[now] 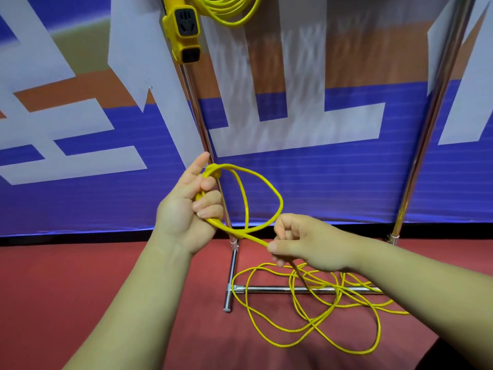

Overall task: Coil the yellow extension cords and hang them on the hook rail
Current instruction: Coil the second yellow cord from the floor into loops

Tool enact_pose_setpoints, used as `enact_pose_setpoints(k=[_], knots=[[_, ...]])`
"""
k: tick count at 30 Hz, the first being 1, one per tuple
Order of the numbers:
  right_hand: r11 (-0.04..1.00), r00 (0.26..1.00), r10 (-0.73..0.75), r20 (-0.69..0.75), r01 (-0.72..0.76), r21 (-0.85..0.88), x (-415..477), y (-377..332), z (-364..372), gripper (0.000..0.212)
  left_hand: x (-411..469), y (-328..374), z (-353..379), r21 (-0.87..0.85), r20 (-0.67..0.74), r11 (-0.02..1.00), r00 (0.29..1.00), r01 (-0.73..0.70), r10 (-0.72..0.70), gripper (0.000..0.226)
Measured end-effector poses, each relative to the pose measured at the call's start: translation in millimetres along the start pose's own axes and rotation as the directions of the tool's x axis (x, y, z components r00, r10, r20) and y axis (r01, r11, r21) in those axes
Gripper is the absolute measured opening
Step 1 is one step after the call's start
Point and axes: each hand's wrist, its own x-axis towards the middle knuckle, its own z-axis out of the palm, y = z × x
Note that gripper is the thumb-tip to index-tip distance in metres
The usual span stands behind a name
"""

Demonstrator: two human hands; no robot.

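Observation:
My left hand (189, 206) grips the start of a yellow extension cord (269, 190), with a loop or two standing out to the right of its curled fingers. My right hand (301, 241) pinches the same cord just below the loop. From there the cord drops to a loose tangle (320, 308) on the red floor. Another yellow cord coil (229, 9) hangs at the top edge, and its yellow socket block (184, 30) dangles against the left pole. The hook rail itself is out of view above.
A chrome rack stands ahead: left upright pole (202, 124), right upright pole (432, 116), and a foot bar (280, 289) on the floor under the loose cord. Behind it hangs a blue, white and orange banner (320, 169). Red floor (66, 289) lies below.

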Motion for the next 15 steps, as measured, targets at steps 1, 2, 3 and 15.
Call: enact_pose_setpoints(k=[1,2,3,15], knots=[[1.000,0.998,0.023,0.050,-0.022,-0.020,0.0,2.0,-0.5,0.028,-0.4,4.2,-2.9,-0.020,0.011,1.000,1.000,-0.006,0.007,0.037],[0.998,0.995,0.053,0.082,-0.049,-0.049,0.0,3.8,-0.9,0.027,-1.1,8.0,-6.3,-0.027,0.022,1.000,1.000,-0.008,0.008,0.035],[0.996,0.992,0.079,0.095,-0.073,-0.059,0.1,4.1,-1.4,0.025,-1.8,10.9,-9.8,-0.020,0.033,1.000,0.999,-0.001,0.001,0.034],[0.996,0.961,-0.007,-0.275,0.030,0.079,0.8,-7.1,-9.6,0.044,-14.7,-2.0,-9.4,0.347,0.016,0.932,0.993,0.106,-0.119,0.028]])
